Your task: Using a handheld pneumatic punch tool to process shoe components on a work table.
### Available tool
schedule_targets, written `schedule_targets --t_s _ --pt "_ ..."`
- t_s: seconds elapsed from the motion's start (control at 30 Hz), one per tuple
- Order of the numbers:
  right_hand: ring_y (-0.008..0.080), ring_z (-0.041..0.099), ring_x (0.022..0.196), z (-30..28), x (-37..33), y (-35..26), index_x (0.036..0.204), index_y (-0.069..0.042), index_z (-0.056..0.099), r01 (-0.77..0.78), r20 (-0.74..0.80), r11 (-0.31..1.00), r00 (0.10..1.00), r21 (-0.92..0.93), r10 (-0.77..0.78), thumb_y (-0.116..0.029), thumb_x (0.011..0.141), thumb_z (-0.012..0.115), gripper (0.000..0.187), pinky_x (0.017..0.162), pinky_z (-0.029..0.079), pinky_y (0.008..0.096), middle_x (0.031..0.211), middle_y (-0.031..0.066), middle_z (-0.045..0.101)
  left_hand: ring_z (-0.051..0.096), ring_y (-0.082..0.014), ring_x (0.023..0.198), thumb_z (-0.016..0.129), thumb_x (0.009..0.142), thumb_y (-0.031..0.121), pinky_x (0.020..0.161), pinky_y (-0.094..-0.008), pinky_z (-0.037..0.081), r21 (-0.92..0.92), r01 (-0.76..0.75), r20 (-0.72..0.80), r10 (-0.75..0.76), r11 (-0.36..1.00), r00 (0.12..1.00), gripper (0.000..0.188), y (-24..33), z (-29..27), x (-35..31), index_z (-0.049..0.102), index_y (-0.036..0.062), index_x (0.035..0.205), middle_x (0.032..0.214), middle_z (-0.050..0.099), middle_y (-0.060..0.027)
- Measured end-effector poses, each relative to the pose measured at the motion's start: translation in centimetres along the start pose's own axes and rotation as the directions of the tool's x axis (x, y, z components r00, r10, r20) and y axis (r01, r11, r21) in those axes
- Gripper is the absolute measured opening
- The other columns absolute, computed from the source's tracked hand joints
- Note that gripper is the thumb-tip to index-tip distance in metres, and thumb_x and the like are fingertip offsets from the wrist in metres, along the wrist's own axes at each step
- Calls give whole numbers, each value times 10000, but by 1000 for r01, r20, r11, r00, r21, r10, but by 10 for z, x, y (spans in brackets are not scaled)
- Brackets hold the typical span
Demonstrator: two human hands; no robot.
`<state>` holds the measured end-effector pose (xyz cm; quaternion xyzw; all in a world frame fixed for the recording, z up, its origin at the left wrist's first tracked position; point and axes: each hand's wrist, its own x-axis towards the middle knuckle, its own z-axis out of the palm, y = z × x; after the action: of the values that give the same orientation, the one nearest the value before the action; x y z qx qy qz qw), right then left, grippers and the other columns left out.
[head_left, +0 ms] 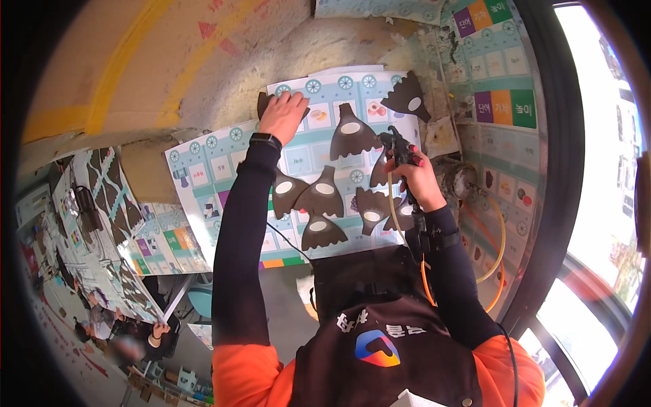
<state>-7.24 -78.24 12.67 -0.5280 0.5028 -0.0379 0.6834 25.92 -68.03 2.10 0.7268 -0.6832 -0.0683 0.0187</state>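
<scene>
My left hand [285,117] is at the far left part of a printed sheet [298,157], its fingers closed over a dark brown cut-out piece [264,103] that shows on both sides of them. In my right hand [422,182] is a black spray gun [396,146] with red knobs and a hose, held over the sheet. Several flat brown pieces with flared, jagged ends and white ovals lie around it. One such piece [352,134] is just left of the gun, another [405,96] at the far right corner. Some overlap nearer me, including a brown piece [320,198].
Yellow and orange hoses [500,251] loop at my right, beside a round metal fitting [464,180]. Cardboard with yellow tape [129,64] stands at the far left. A person [129,346] is at a second table [108,230] holding more brown pieces. Windows [597,122] line the right.
</scene>
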Motion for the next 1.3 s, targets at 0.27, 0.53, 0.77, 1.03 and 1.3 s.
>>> schedule_targets --t_s 0.27,0.53,0.77,1.03,1.3 --pt "110 623 704 -18 -32 8 1132 -10 617 14 -15 998 1000 67 -13 -39 784 577 351 486 469 259 883 63 732 622 -338 1103 793 779 161 930 -450 512 -106 252 262 -218 962 940 177 -10 -30 21 763 99 942 1057 687 -138" --pt "114 621 702 -7 -48 -11 1144 -10 619 47 37 993 998 106 -51 -36 801 570 347 486 454 255 911 68 731 715 -199 638 725 963 203 509 -284 463 -900 436 308 -723 -11 618 330 -17 -36 -65 579 -22 1155 859 677 -94" --pt "102 593 651 65 -37 -29 1104 -36 625 9 117 1000 993 4 -9 -13 775 603 330 491 449 257 911 43 727 715 -281 669 766 919 220 545 -376 506 -672 706 356 -739 223 572 294 55 29 -84 585 10 1017 886 682 -148" --pt "145 623 652 146 29 -33 1013 -4 648 80 86 995 993 -54 -76 -65 759 611 264 504 488 303 796 67 705 562 -334 1049 742 853 130 899 -457 466 -404 497 -126 -585 768 801 220 61 36 -99 632 49 1025 1068 585 -114" --pt "193 613 585 173 53 -31 958 24 637 88 -37 971 995 -220 -98 -67 783 577 205 588 481 350 679 108 629 534 -345 1177 576 881 40 961 -440 472 -358 399 -150 -474 844 868 416 79 36 -118 571 -48 1288 1227 546 -150"
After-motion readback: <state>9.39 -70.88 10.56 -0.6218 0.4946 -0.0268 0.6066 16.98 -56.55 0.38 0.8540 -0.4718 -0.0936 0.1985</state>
